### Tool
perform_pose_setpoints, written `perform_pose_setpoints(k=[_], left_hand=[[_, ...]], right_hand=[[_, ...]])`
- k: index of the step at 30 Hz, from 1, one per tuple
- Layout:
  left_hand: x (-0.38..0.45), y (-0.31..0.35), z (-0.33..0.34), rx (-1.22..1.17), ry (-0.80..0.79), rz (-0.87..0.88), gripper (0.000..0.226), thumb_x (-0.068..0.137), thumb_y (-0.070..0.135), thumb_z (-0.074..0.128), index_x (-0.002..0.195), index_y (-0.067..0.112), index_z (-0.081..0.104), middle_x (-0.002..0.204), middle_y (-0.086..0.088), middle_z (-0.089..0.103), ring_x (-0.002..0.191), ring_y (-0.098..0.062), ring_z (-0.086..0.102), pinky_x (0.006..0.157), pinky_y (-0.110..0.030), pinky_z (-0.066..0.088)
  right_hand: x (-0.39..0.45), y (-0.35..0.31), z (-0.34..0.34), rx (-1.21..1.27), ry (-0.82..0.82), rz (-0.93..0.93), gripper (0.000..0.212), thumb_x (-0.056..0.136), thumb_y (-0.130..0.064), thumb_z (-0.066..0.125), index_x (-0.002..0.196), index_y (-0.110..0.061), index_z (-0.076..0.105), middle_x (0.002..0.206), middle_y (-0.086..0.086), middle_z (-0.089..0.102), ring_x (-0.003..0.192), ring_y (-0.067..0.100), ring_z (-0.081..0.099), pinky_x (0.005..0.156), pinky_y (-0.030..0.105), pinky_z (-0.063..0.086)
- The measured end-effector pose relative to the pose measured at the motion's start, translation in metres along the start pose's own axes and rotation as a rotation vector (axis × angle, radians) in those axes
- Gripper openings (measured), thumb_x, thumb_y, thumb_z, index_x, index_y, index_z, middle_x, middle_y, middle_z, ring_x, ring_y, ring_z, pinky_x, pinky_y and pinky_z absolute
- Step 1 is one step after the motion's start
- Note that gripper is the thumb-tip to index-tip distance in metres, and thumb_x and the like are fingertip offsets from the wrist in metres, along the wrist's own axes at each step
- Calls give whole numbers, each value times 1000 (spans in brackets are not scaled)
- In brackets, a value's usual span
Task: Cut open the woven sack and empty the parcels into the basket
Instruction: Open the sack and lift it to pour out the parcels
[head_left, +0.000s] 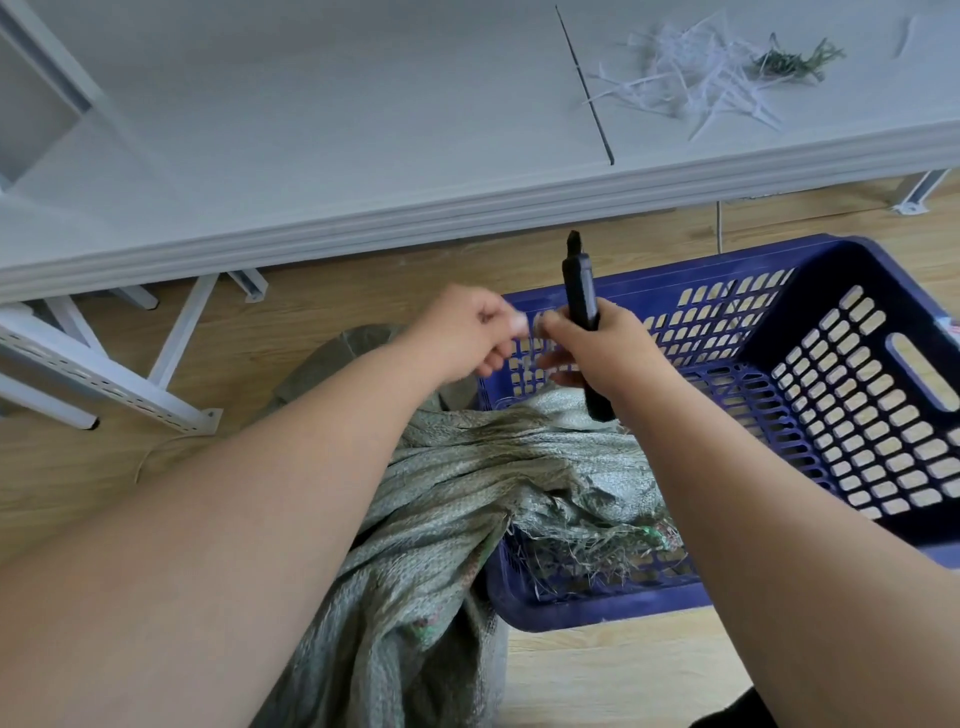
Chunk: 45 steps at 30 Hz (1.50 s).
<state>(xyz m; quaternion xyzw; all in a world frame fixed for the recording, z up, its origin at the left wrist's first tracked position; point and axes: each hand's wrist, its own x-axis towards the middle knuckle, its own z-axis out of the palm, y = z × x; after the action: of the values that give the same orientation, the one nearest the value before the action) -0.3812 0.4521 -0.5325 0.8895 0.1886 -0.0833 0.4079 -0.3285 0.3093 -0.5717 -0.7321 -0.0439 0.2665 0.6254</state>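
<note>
A grey-green woven sack stands on the floor, its frayed mouth draped over the near left rim of the blue plastic basket. No parcels show inside the basket. My right hand is shut on a black utility knife, held upright above the sack's mouth. My left hand hovers just left of it, fingers pinched on a small pale strip that reaches toward my right hand. Both hands are above the basket's left wall.
A white table spans the top, with a pile of cut white ties and green strands at its far right. White metal legs stand at left on the wooden floor.
</note>
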Motion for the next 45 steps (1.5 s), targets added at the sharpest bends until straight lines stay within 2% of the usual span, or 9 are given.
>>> perform_pose_setpoints(k=[6, 13, 19, 23, 26, 29, 34, 40, 45], left_hand=[[5, 31, -14, -142, 21, 222, 17, 98, 20, 53, 92, 17, 69, 81, 1, 69, 71, -9, 63, 64, -20, 52], [2, -8, -8, 198, -17, 23, 10, 94, 27, 59, 101, 23, 66, 89, 8, 65, 75, -8, 63, 59, -22, 45], [-1, -16, -7, 463, -80, -22, 24, 88, 33, 68, 110, 24, 68, 112, 6, 66, 96, -14, 62, 88, -31, 50], [-12, -3, -10, 601, -395, 21, 73, 74, 63, 66, 135, 25, 52, 132, 8, 56, 114, -13, 56, 100, -32, 44], [-21, -2, 5, 847, -521, -43, 117, 59, 79, 65, 152, 21, 22, 151, 0, 39, 135, -23, 40, 115, -43, 27], [-34, -13, 34, 1057, -446, 23, 106, 68, 68, 69, 149, 16, 24, 140, -8, 50, 135, -29, 40, 118, -49, 11], [-10, -27, 17, 475, 93, -43, 13, 85, 29, 60, 90, 17, 59, 92, -7, 62, 87, -30, 60, 67, -29, 41], [11, -41, -1, 32, 217, -307, 25, 86, 20, 60, 106, 4, 60, 98, -13, 62, 71, -24, 55, 53, -24, 37], [4, -36, -6, -230, 6, -387, 77, 59, 41, 76, 126, 8, 55, 119, -14, 63, 105, -33, 62, 94, -45, 49]], right_hand=[[-6, -10, 7, 379, -222, 95, 16, 99, -26, 52, 95, -12, 58, 76, 5, 70, 64, 16, 66, 54, 24, 55], [4, -6, -42, -374, 583, -22, 29, 99, -33, 49, 118, -11, 53, 94, 3, 55, 83, 23, 52, 71, 35, 40], [-4, -12, -47, -913, 23, 232, 51, 85, -30, 71, 128, -10, 52, 102, 16, 68, 92, 32, 68, 84, 43, 57], [-9, -26, -35, -1049, 111, 104, 73, 71, -45, 81, 131, -16, 50, 123, 18, 53, 100, 30, 57, 83, 38, 49], [-13, -29, -21, -932, 106, 49, 43, 82, -46, 70, 105, -10, 66, 82, 8, 65, 65, 19, 57, 54, 26, 42], [-19, -21, -5, -718, -166, 111, 29, 83, -39, 72, 95, -13, 66, 56, 0, 63, 40, 8, 53, 42, 18, 41], [-16, -18, 5, -482, 6, 1, 20, 83, -30, 73, 88, -13, 65, 57, 0, 62, 37, 4, 55, 40, 15, 45], [-25, -16, 16, -475, -112, 144, 30, 90, -33, 65, 87, -3, 68, 73, 14, 73, 46, 17, 63, 49, 26, 54], [-18, 3, 24, -125, -185, 329, 32, 88, -36, 67, 97, -5, 62, 99, 15, 70, 66, 29, 70, 64, 38, 61]])
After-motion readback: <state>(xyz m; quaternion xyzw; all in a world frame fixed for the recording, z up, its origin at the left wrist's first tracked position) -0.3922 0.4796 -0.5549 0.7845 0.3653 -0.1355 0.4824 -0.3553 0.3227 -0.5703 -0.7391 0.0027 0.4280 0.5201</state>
